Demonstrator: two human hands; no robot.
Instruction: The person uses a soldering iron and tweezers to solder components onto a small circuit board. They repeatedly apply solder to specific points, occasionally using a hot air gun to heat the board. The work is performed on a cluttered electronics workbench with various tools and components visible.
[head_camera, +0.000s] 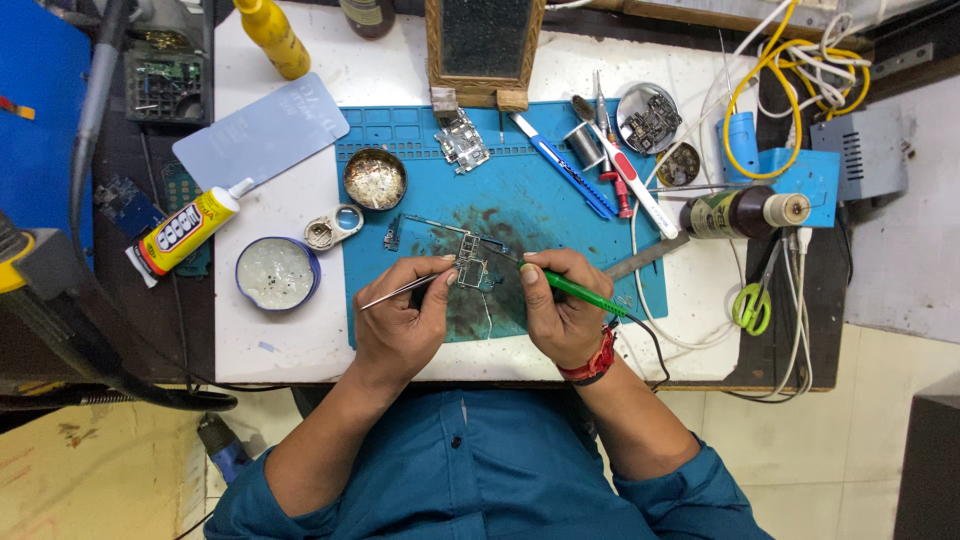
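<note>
My left hand (400, 325) pinches tweezers (405, 290); my right hand (562, 315) grips the green iron (585, 295). I touch the little board (470, 265) gently, maybe barely.

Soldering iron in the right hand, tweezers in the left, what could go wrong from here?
The soldering iron tip works right beside the fingers of the left hand gripping the tweezers, so a slip might burn them. The small metal frame lies loose on the blue mat and could shift. The iron's black cord trails under the right hand and may snag.
</note>
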